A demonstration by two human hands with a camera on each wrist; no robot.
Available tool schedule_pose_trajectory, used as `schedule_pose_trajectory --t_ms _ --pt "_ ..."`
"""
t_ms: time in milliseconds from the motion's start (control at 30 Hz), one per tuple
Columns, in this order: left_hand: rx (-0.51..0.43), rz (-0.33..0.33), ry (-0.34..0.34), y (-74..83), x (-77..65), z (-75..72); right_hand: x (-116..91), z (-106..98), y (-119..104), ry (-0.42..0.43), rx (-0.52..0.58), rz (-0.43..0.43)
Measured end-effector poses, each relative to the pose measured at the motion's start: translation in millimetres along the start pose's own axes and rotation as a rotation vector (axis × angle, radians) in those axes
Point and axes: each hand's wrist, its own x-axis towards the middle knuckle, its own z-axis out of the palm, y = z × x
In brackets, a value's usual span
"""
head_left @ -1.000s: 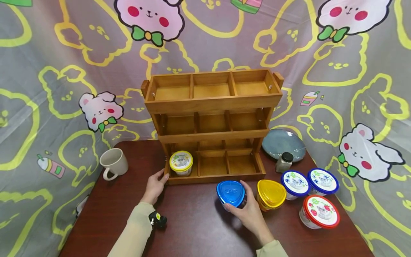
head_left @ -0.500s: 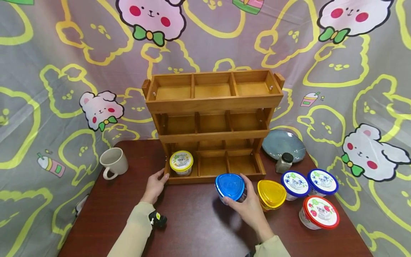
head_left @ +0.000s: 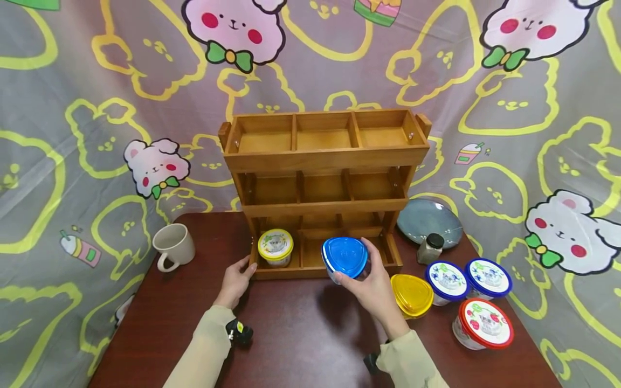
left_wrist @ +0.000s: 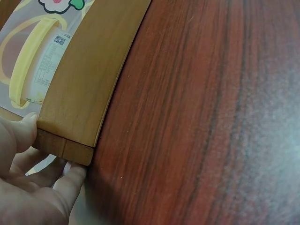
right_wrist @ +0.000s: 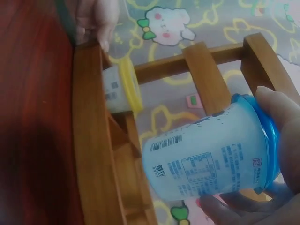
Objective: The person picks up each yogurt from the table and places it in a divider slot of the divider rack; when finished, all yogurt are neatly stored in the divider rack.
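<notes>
1. The right hand (head_left: 372,288) pinches the blue-lidded tub (head_left: 344,256) between thumb and fingers, held above the table (head_left: 291,334) before the bottom tier of the wooden rack (head_left: 325,159); whether tub and rack touch, I cannot tell.
2. That tub's side, in the right wrist view, carries a barcode (right_wrist: 166,143), two bold Chinese characters that look like 首农, a boxed table of fine print and a small pink square emblem; the smaller text is too blurred to read.
3. The left hand (head_left: 235,281) grips the rack's bottom left front corner, thumb above and fingers curled below.
4. In the rack's bottom left compartment stands the yellow-rimmed tub (head_left: 276,245), its side printed with a QR code (left_wrist: 59,40) and a fine-print panel.
5. Right of the rack, toward the front: the yellow-lidded tub (head_left: 412,295), two blue-rimmed tubs (head_left: 447,281) with blue fruit pictured on their lids, and a red-rimmed tub (head_left: 487,323) showing red fruit; their lettering is too small to read.
6. Right of the rack: a black-capped jar (head_left: 430,249) and a plate (head_left: 429,218). Left: a mug (head_left: 174,245).
</notes>
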Motion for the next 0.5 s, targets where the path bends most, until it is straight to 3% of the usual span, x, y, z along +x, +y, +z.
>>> schedule_pose_trajectory --t_ms 500 --pt "0.001 -0.015 0.002 -0.3 0.4 -0.9 29 15 -2 -0.029 0.030 -0.001"
